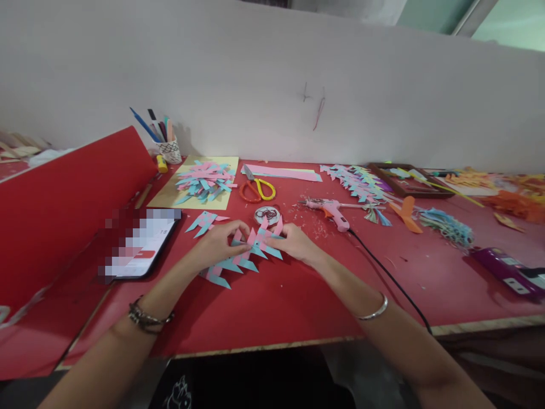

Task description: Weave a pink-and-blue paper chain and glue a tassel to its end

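- Red worktop (298, 318) spans the view in front of a plain whitish wall (234, 85).
- At far left, a slanted red panel (89, 210) rises beside a dark-edged phone (147, 250); its screen is mostly pixelated, and no wording can be made out.
- Behind the phone stands a white, dark-patterned cup of pens (169, 152); to its right, a pile of pink and blue paper pieces (203, 182) sits on a pale yellow sheet (168, 193).
- One loose pink-and-blue folded paper piece (205, 222) lies just beyond the left hand (219, 244), nearer to it than to the other.
- At front centre is a spiky pink-and-blue paper chain (232, 264), its long axis slanting from below the left hand up and away to the right.
- The left hand's grip is a thumb-and-finger pinch on the chain's upper part.
- The right hand (296, 244) closes its grip on the far right end, thumb in front; whether that end is a separate unit cannot be told.
- Beyond the hands lie red-and-yellow-handled scissors (256, 189) and a round white dish of dark strands (267, 215).
- Rightward come a pink glue gun (334, 211) and, at far right, a purple device (506, 272) with pale, unreadable markings.
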Demonstrator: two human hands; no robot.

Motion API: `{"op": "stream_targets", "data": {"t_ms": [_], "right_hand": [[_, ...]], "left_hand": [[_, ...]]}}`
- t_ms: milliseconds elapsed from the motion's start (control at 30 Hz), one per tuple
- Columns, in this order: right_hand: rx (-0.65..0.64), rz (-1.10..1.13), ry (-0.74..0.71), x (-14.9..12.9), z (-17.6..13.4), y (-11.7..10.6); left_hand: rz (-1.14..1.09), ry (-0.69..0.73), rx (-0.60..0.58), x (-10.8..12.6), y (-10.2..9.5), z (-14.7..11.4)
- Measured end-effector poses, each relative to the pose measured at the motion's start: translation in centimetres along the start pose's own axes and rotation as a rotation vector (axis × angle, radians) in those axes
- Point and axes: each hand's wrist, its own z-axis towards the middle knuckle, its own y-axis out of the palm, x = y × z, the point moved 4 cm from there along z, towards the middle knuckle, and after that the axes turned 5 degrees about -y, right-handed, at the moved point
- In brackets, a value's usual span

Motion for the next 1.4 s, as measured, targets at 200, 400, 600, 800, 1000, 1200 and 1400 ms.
{"op": "stream_targets", "data": {"t_ms": [200, 400, 600, 800, 1000, 1200, 1400], "right_hand": [[-0.013, 0.042, -0.039, -0.2, 0.0, 0.2], [0.020, 0.094, -0.020, 0.2, 0.2, 0.2], [0.063, -0.002, 0.000, 0.2, 0.1, 0.0], [0.059, -0.030, 0.007, -0.1, 0.0, -0.1], [0.027, -0.013, -0.019, 0.3, 0.2, 0.1], [0.029, 0.012, -0.047, 1.1, 0.5, 0.1], [0.023, 0.013, -0.020, 1.0, 0.4, 0.2]], "left_hand": [[0.002, 0.009, 0.022, 0.3, 0.1, -0.1], [0.010, 0.006, 0.041, 0.1, 0.0, -0.1], [0.010, 0.012, 0.035, 0.1, 0.0, -0.1], [0.007, 0.032, 0.023, 0.1, 0.1, -0.2], [-0.004, 0.026, 0.029, 0.0, 0.3, -0.1], [-0.003, -0.007, 0.017, 0.0, 0.4, -0.2], [-0.016, 0.008, -0.004, 0.1, 0.3, -0.1]]}}
